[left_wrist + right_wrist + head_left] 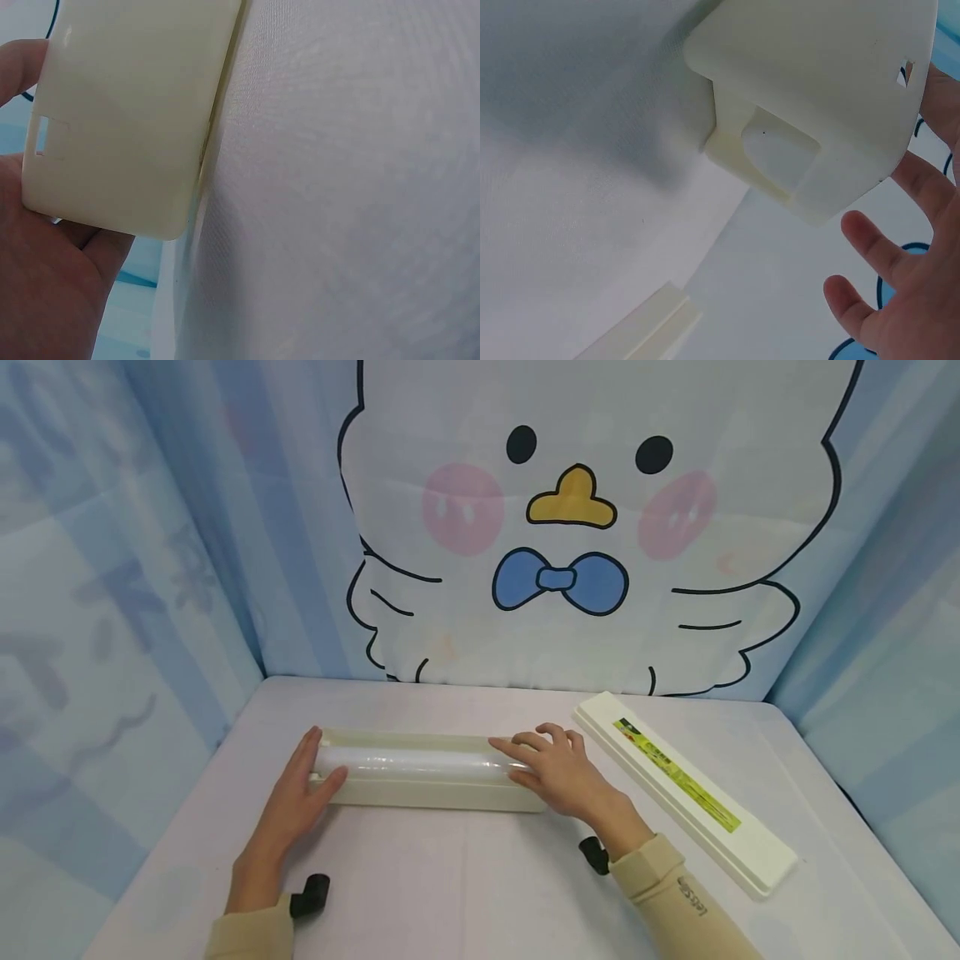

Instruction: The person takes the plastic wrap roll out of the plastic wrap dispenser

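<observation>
A cream cling film dispenser point(442, 797) lies lengthwise on the table, its top off. Inside it is a shiny, whitish roll of cling film point(420, 763). My left hand point(296, 802) grips the dispenser's left end, thumb over the front wall and fingers along the end. In the left wrist view, the dispenser's plain front wall point(127, 112) shows beside the thumb. Over the right end is my right hand point(562, 777), fingers spread, the thumb near the roll. The right wrist view shows the end opening point(780, 150) and several outstretched fingers apart from the dispenser.
A long cream lid point(720, 835) with a yellow-green label lies slantwise to the right of the dispenser. The white table point(450, 885) meets a cartoon-printed curtain point(465, 635) at the back, and blue-white curtains point(97, 693) hang on both sides.
</observation>
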`<action>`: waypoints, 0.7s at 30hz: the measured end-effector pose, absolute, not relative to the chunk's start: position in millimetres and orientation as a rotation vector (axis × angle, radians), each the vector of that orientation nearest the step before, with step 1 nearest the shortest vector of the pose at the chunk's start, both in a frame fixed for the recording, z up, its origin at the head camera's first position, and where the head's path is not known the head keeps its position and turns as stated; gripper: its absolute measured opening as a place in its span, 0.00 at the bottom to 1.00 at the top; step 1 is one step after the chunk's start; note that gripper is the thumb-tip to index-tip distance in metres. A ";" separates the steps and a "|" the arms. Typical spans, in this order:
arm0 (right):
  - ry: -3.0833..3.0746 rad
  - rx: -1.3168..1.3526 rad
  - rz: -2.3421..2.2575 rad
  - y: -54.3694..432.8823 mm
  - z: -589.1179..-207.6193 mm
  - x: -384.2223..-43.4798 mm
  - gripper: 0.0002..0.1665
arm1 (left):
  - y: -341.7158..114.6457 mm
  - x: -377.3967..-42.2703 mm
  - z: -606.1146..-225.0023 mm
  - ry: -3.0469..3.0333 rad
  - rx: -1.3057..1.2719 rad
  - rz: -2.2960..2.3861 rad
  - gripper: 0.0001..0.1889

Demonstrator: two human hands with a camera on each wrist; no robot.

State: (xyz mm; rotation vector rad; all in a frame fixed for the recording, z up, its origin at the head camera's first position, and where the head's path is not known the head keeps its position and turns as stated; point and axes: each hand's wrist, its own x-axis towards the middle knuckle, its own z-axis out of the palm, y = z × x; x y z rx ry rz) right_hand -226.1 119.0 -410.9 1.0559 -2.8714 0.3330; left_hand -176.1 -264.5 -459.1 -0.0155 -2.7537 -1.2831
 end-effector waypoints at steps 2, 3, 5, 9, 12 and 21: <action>-2.880 1.068 0.333 119.4 -409.9 -226.8 0.32 | -264.1 -176.0 -458.4 -2.757 -0.011 -1.286 0.43; -2.884 1.073 0.332 119.6 -409.5 -227.1 0.32 | -263.9 -176.0 -458.1 -2.758 -0.010 -1.285 0.44; -2.897 1.078 0.328 120.0 -408.9 -228.0 0.33 | -263.8 -175.4 -457.4 -2.764 -0.007 -1.284 0.44; -2.928 1.083 0.318 119.8 -408.3 -230.5 0.35 | -263.9 -174.9 -456.7 -2.757 -0.019 -1.284 0.44; -2.953 1.081 0.305 119.5 -408.3 -232.1 0.35 | -264.5 -175.8 -456.9 -2.751 -0.029 -1.284 0.43; -2.987 1.094 0.243 118.0 -406.9 -234.8 0.34 | -263.6 -175.4 -456.3 -2.770 -0.009 -1.283 0.44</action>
